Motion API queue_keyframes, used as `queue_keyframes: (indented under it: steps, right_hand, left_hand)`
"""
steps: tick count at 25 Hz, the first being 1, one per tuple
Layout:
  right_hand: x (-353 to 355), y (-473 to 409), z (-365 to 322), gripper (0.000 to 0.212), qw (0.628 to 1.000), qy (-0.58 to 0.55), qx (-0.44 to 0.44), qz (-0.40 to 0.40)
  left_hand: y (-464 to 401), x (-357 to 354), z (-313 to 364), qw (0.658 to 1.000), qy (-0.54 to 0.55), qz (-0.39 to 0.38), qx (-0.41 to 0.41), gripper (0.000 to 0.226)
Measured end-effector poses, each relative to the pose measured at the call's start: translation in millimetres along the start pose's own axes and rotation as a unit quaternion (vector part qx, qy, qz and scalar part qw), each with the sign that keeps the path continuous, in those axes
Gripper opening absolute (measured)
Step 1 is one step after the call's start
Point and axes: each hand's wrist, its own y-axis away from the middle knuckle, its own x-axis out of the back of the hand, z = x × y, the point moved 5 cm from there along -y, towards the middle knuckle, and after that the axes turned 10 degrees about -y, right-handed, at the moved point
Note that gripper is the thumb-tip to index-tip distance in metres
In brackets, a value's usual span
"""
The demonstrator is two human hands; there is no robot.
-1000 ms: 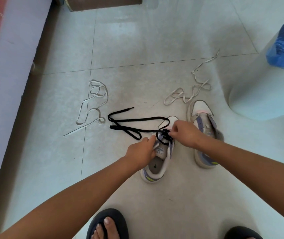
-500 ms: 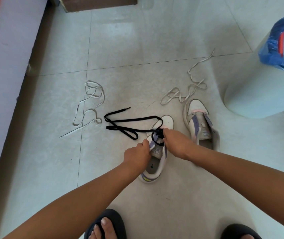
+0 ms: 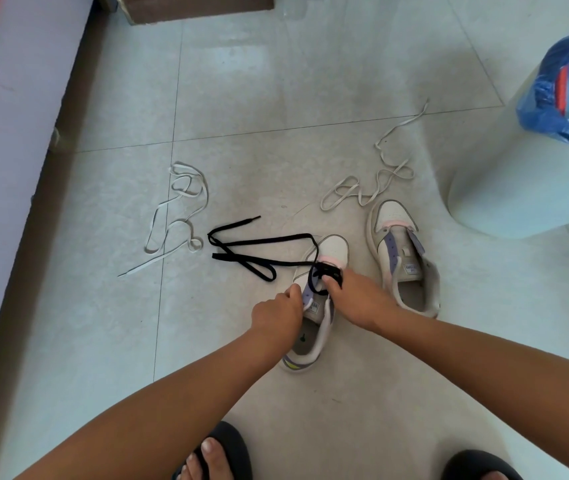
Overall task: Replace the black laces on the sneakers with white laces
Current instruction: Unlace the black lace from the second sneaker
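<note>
Black lace (image 3: 262,242) is mostly out, trailing left on the floor; last loops sit in the left sneaker (image 3: 314,303). You pinch them w/ right hand (image 3: 362,299); left hand (image 3: 278,313) grips the eyelet flap. Next: pull free, then thread a white lace (image 3: 179,213).

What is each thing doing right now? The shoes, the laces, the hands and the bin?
Left sneaker: on the floor, black lace partly threaded.
Right sneaker: on the floor, no lace in it.
Black lace: mostly pulled out, trailing left over the floor.
Left white lace: loose on the floor.
Right white lace: loose on the floor.
Left hand: grips the left sneaker's side.
Right hand: pinches the black lace.
Bin: upright, blue bag inside.
</note>
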Motion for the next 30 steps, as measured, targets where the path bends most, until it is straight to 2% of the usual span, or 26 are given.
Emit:
queue_keyframes:
  steps: [2, 3, 4, 5, 6, 7, 8, 9, 10, 11, 12, 13, 15, 16, 18, 20, 21, 22, 23, 24, 25, 26, 27, 28, 29, 30]
  right_hand:
    - [-8, -4, 7, 0.031, 0.982, -0.187, -0.018, -0.027]
    - [-4, -6, 8, 0.032, 0.982, -0.185, -0.010, -0.035]
    - [2, -8, 6, 0.030, 0.992, -0.113, 0.039, -0.034]
    - [14, -10, 0, 0.023, 0.989, 0.047, 0.142, 0.002]
    - [26, -12, -5, 0.012, 0.939, 0.229, 0.250, 0.062]
    - [37, -11, -10, 0.011, 0.864, 0.355, 0.332, 0.134]
    - [46, -10, -14, 0.017, 0.806, 0.430, 0.367, 0.177]
    - [51, -11, -16, 0.017, 0.797, 0.462, 0.345, 0.177]
    - [48, -14, -13, 0.014, 0.848, 0.432, 0.279, 0.125]
    - [42, -18, -9, 0.022, 0.909, 0.362, 0.193, 0.075]
    - [35, -19, -3, 0.036, 0.961, 0.258, 0.090, 0.039]
    - [23, -18, 4, 0.046, 0.991, 0.135, 0.004, -0.016]
    - [3, -13, 5, 0.049, 0.990, -0.095, -0.063, -0.088]
    - [-1, -13, 2, 0.046, 0.985, -0.141, -0.045, -0.095]
    - [7, -21, 0, 0.042, 0.987, -0.150, -0.011, -0.062]
    - [37, -30, -1, 0.036, 0.994, -0.104, 0.015, 0.029]
    - [57, -36, -4, 0.029, 0.994, -0.032, 0.063, 0.086]
    - [74, -36, -9, 0.020, 0.973, 0.114, 0.134, 0.146]
    - [77, -32, -15, 0.013, 0.932, 0.254, 0.195, 0.169]
    - [75, -28, -19, 0.016, 0.891, 0.334, 0.235, 0.198]
    - [69, -27, -17, 0.017, 0.906, 0.314, 0.210, 0.188]
    - [61, -26, -12, 0.020, 0.953, 0.212, 0.148, 0.157]
    - [52, -25, -3, 0.033, 0.991, 0.065, 0.036, 0.113]
    - [33, -23, 9, 0.044, 0.995, -0.063, -0.074, 0.013]
    - [13, -15, 11, 0.048, 0.969, -0.177, -0.147, -0.084]
    - [-1, -8, 8, 0.047, 0.936, -0.258, -0.181, -0.157]
  left_hand:
    - [0, 0, 0, 1.000, 0.005, 0.000, 0.001, 0.033]
    - [0, -1, 0, 1.000, 0.008, 0.001, 0.001, 0.033]
    - [0, -1, -1, 1.000, 0.008, 0.002, 0.002, 0.033]
    - [0, -2, -2, 1.000, 0.006, 0.002, 0.003, 0.033]
    - [0, -2, -2, 1.000, 0.004, 0.003, 0.003, 0.033]
    - [1, -1, -2, 1.000, 0.003, 0.004, 0.002, 0.032]
    - [1, -1, -2, 1.000, 0.004, 0.005, 0.001, 0.031]
    - [1, -1, -1, 1.000, 0.002, 0.002, 0.000, 0.030]
    - [2, -1, -1, 1.000, -0.001, -0.001, -0.001, 0.030]
    - [2, 0, 0, 1.000, -0.002, -0.003, -0.001, 0.031]
    - [1, 0, 0, 1.000, 0.001, -0.005, -0.001, 0.031]
    - [1, 1, 1, 1.000, 0.007, -0.006, -0.001, 0.031]
    - [1, 2, 0, 1.000, 0.014, -0.008, 0.000, 0.030]
    - [2, 2, 0, 1.000, 0.016, -0.008, 0.001, 0.030]
    - [1, 1, -1, 1.000, 0.023, -0.009, 0.006, 0.028]
    - [2, 0, -5, 0.999, 0.029, -0.011, 0.017, 0.026]
    - [2, -1, -7, 0.999, 0.028, -0.010, 0.021, 0.026]
    - [3, -1, -9, 0.999, 0.022, -0.011, 0.021, 0.028]
    - [3, -2, -10, 1.000, 0.016, -0.015, 0.020, 0.030]
    - [4, -2, -10, 1.000, 0.013, -0.019, 0.021, 0.032]
    - [4, -3, -10, 0.999, 0.014, -0.020, 0.022, 0.033]
    - [4, -4, -9, 0.999, 0.017, -0.020, 0.023, 0.034]
    - [4, -4, -9, 0.999, 0.020, -0.020, 0.024, 0.035]
    - [4, -5, -9, 0.999, 0.022, -0.020, 0.025, 0.035]
    - [4, -5, -10, 0.999, 0.023, -0.019, 0.028, 0.034]
    - [4, -4, -10, 0.999, 0.023, -0.017, 0.029, 0.033]
